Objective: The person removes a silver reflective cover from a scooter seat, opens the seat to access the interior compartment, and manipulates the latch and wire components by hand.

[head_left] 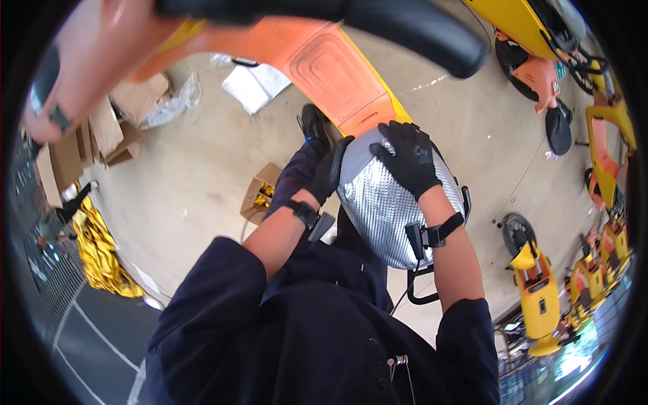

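A seat [388, 196] with a shiny silver, textured cover sits in front of me on a scooter with an orange footboard [337, 71] and yellow edges. Its front part looks plain grey. My right hand [408, 160], in a black glove, lies on the front top of the seat with thumb and fingers apart. Against the seat's left front side rests my left hand [329, 170], also gloved in black, its fingers stretched forward along the edge. Part of that hand's underside is hidden. A black handlebar grip [418, 34], blurred, crosses the top of the view.
A carton [262, 192] with yellow pieces stands left of my leg. White sheets [255, 86] lie on the floor beyond. Flattened cardboard [108, 131] and yellow wrapping [101, 250] are at the left. Several yellow-orange scooters [536, 290] line the right. A black rail [424, 297] sticks out behind the seat.
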A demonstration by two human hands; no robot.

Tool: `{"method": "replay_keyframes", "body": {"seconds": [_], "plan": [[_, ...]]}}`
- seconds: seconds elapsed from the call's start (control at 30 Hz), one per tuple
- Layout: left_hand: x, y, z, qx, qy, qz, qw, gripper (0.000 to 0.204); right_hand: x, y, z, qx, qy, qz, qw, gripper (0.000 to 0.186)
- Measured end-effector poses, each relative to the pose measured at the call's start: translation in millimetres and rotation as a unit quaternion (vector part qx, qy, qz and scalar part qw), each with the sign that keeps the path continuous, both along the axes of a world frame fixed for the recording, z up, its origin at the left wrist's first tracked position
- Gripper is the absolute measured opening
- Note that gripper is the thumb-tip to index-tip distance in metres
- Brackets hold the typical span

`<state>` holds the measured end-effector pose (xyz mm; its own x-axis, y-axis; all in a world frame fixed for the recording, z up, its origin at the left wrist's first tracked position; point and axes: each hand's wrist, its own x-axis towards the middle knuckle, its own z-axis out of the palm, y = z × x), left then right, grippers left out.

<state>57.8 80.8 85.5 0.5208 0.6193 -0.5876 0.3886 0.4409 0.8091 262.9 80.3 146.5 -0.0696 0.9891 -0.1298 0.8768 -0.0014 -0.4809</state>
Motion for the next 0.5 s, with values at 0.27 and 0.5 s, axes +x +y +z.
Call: {"method": "replay_keyframes", "body": {"seconds": [0.27,0.5], "plan": [[-6,-20,19,-0.113,0.007,0.102,0.988,0.052,11,2,-16,-0.197,0.028,-0.039,0.979,0.042],[-21,-112,-45,0.090,-0.039,0.275,0.956,0.042,-34,-65,45,-0.147,-0.226,-0.111,0.956,0.082]]}}
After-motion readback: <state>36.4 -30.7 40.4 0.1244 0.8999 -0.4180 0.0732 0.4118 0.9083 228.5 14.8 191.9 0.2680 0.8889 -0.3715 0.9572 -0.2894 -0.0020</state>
